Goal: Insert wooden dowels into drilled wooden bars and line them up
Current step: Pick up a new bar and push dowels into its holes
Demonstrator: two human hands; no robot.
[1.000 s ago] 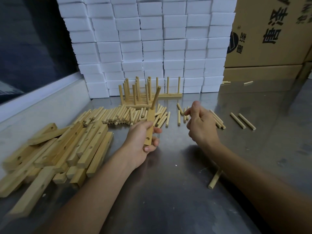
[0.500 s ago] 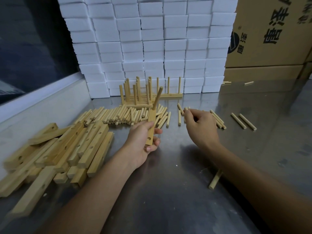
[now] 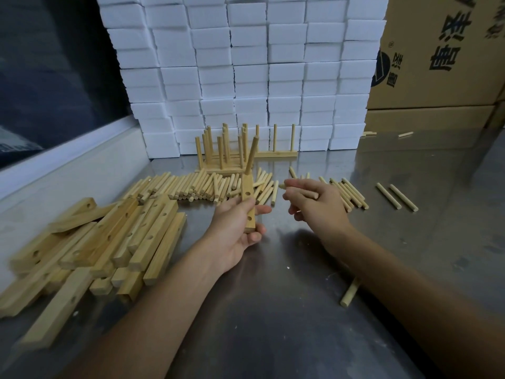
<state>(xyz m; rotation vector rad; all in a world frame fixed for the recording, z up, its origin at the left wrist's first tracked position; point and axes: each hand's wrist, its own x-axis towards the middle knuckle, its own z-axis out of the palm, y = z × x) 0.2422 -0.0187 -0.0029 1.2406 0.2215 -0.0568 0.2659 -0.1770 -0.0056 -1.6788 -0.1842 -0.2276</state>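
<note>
The left hand holds the bar upright above the counter, fingers curled around it. The right hand pinches a dowel; aim it straight at the open hole, then push firmly.

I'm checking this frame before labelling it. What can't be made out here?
All from the head view:
- Held bar: the left hand covers its lower part, so any further holes stay hidden.
- Right hand: curled fingers and blur hide how many dowels it grips.
- Finished racks: dowels overlap, so the count is unclear.
- Cardboard box: print cut off by the frame's edge.
- Bar pile: lower bars buried.
</note>
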